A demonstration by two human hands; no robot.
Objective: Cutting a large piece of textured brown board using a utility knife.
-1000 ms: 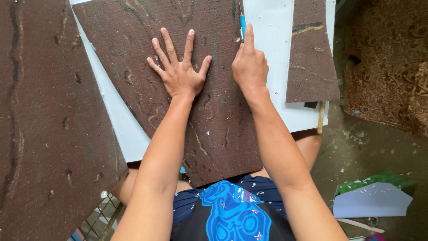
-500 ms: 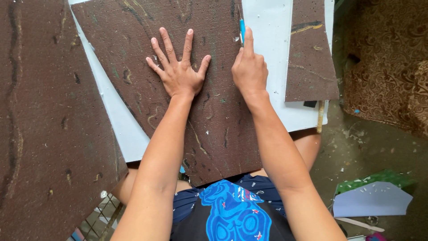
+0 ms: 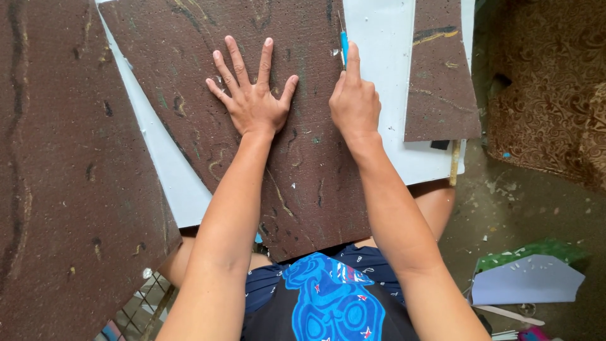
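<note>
A large brown, speckled rubbery sheet (image 3: 303, 164) lies across a white board (image 3: 385, 82) on my lap. My left hand (image 3: 251, 98) presses flat on the sheet with the fingers spread wide. My right hand (image 3: 355, 101) grips a thin blue-handled cutting tool (image 3: 343, 47) at the sheet's right edge, index finger stretched along it. The blade end points away from me. A narrower brown strip (image 3: 439, 76) lies to the right on the white board, apart from the big sheet.
Another big brown sheet (image 3: 63, 189) fills the left side. A patterned brown cushion (image 3: 549, 107) sits at the right. On the dirty floor lie a pale paper piece (image 3: 527, 284), green scrap (image 3: 530, 249) and a wooden stick (image 3: 453, 163) by the board.
My right hand with the blue tool has slid slightly toward me along the sheet's right edge. The left hand stays pressed in place.
</note>
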